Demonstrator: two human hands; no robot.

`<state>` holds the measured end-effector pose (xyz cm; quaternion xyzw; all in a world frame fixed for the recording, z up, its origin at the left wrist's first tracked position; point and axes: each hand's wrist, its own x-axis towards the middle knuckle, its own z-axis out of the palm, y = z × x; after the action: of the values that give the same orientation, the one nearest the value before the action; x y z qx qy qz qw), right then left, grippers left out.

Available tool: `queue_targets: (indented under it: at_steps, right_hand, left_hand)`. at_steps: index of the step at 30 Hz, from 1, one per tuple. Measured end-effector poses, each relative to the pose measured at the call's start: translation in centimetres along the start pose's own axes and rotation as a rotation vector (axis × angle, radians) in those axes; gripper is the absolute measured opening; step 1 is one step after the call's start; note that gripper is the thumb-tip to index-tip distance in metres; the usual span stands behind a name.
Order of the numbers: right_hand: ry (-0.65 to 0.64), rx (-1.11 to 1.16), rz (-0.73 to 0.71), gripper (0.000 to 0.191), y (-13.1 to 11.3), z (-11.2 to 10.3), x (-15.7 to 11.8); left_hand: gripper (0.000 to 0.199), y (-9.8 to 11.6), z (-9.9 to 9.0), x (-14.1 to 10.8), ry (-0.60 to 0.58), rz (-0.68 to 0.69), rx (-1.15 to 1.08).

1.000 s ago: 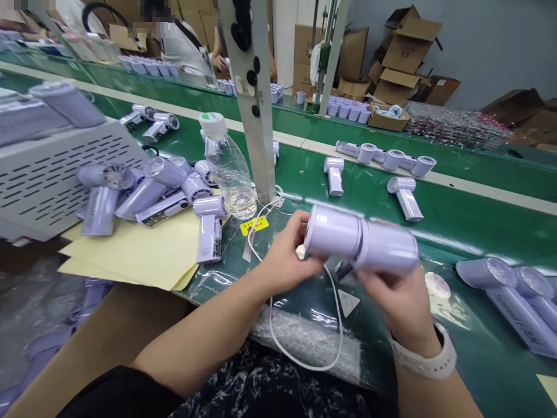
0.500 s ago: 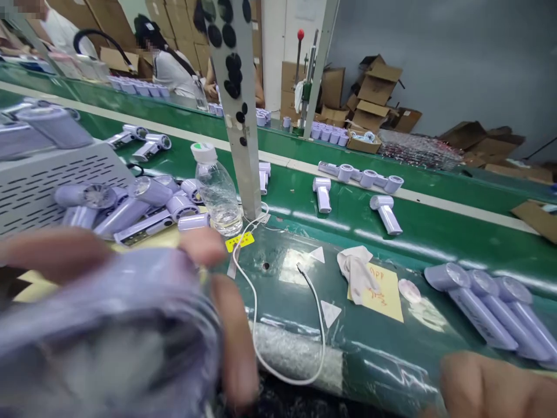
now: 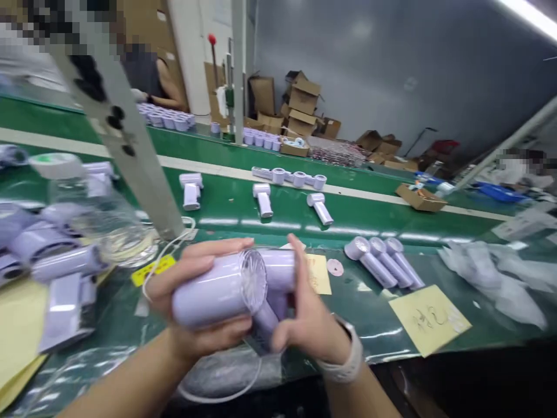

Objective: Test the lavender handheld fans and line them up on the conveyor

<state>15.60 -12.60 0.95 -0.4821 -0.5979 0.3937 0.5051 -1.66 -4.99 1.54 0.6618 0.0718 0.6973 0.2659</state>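
A lavender handheld fan (image 3: 209, 293) with a cylindrical head is gripped in my left hand (image 3: 185, 339), its clear-covered end facing right. Close beside it, my right hand (image 3: 307, 319) has its fingers and thumb around a second lavender fan (image 3: 278, 270), partly hidden behind the first. The two fans overlap in view, and I cannot tell whether they touch. To the right, several matching fans (image 3: 383, 264) lie side by side on the green bench (image 3: 369, 325). More fans (image 3: 65, 264) are piled at the left.
A clear bottle (image 3: 108, 215) and a metal post (image 3: 130, 133) stand left of my hands. A white cable (image 3: 226, 399) loops below them. Yellow paper (image 3: 429, 319) and clear plastic bags (image 3: 491, 278) lie rightward. Several fans (image 3: 263, 200) rest on the green belt; a co-worker (image 3: 152, 75) sits beyond.
My view has swung to the right. My left hand has drawn its fan away from the camera, and my right hand has come in from the lower right to the middle, beside it.
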Motion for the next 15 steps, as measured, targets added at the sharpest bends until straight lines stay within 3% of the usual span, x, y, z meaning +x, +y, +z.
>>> queue_targets:
  at_steps: [2,3,6,9,12,15]
  right_hand:
    - [-0.115,-0.077,0.05,0.154,0.7,1.0,0.8]
    - [-0.136,-0.125,0.062,0.152,0.9,1.0,1.2]
    - [0.013,-0.294,0.041,0.133,1.1,-1.9,2.2]
    - [0.409,-0.583,0.094,0.124,0.8,-10.5,2.1]
    - [0.823,-0.993,0.438,0.104,1.0,-21.9,-0.5]
    - [0.984,-1.143,0.584,0.065,2.0,-30.4,-4.5]
  left_hand:
    - [0.064,-1.9,0.5,-1.2,-0.069,-0.036,0.04]
    - [0.064,-2.8,0.4,-1.8,-0.117,-0.081,0.079]
    - [0.063,-4.8,-0.9,-2.8,-0.231,-0.299,0.2]
    - [0.048,-5.7,-1.9,-2.5,-0.273,-0.535,0.274]
    - [0.04,-5.8,-1.9,-2.0,-0.306,-0.699,0.386]
    - [0.038,-5.4,-1.5,-2.2,-0.384,-0.863,0.363]
